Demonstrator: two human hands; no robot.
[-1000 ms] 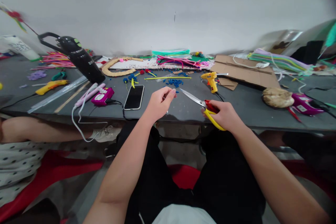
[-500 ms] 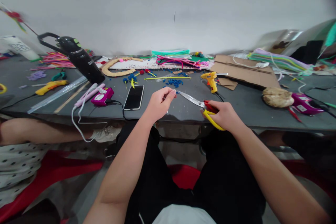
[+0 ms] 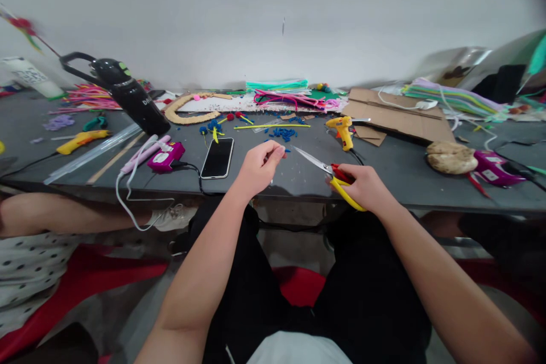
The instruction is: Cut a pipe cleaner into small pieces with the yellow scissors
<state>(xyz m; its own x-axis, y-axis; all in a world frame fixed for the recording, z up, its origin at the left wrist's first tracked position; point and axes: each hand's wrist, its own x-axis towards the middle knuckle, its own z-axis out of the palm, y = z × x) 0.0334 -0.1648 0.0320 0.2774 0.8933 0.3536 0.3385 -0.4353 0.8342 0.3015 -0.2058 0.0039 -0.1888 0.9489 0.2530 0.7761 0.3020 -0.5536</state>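
My left hand (image 3: 262, 165) is closed in a pinch, and a short bit of blue pipe cleaner (image 3: 288, 151) pokes out past the fingertips. My right hand (image 3: 365, 186) grips scissors (image 3: 314, 160) by their red and yellow handles. The scissor blades look closed or nearly so, and their tip lies just right of the blue bit. Cut blue pieces (image 3: 285, 134) lie in a loose pile beyond my hands. Behind them a long yellow pipe cleaner (image 3: 273, 126) lies flat. To the left are blue and yellow fuzzy shapes (image 3: 215, 128).
A phone (image 3: 218, 158) lies left of my left hand. A yellow glue gun (image 3: 344, 132) stands behind the scissors, near flat cardboard (image 3: 396, 114). A black bottle (image 3: 134, 96) and a purple power strip (image 3: 167, 157) are at left. A person's leg (image 3: 85, 213) shows beside me.
The scissor tip has shifted slightly away from the blue pipe cleaner, up and to the right. A bit more of the blue end shows. My left hand has hardly moved.
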